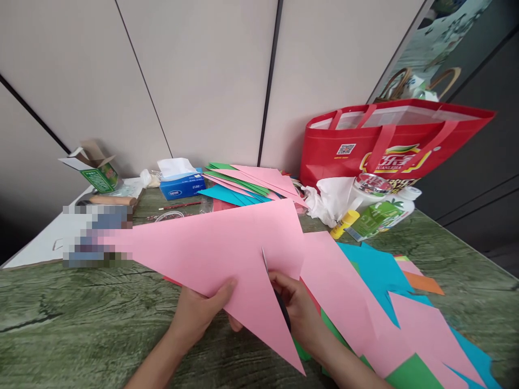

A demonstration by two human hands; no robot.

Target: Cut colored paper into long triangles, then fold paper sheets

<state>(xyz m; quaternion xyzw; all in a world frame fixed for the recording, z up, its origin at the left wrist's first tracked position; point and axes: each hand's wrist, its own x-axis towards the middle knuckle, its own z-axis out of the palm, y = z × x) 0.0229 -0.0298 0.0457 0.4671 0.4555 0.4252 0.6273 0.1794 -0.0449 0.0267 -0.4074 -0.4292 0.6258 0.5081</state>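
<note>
A large sheet of pink paper point(203, 237) is held up above the table. My left hand point(203, 310) grips its lower edge, thumb on top and fingers underneath. My right hand point(298, 302) is closed around the dark handle of a pair of scissors point(284, 310). One thin blade shows above the pink sheet along a cut that runs up from its lower edge. Left of the cut, a pointed pink flap hangs down toward me. The other blade and part of the handles are hidden by the paper and my fingers.
Pink, blue and green paper pieces point(340, 292) spread over the right side of the table point(60, 324). Behind lie a stack of coloured paper point(251, 181), a tissue box point(182, 185), a yellow glue stick point(344, 223) and a red bag point(324, 151). A small box point(101, 175) stands back left.
</note>
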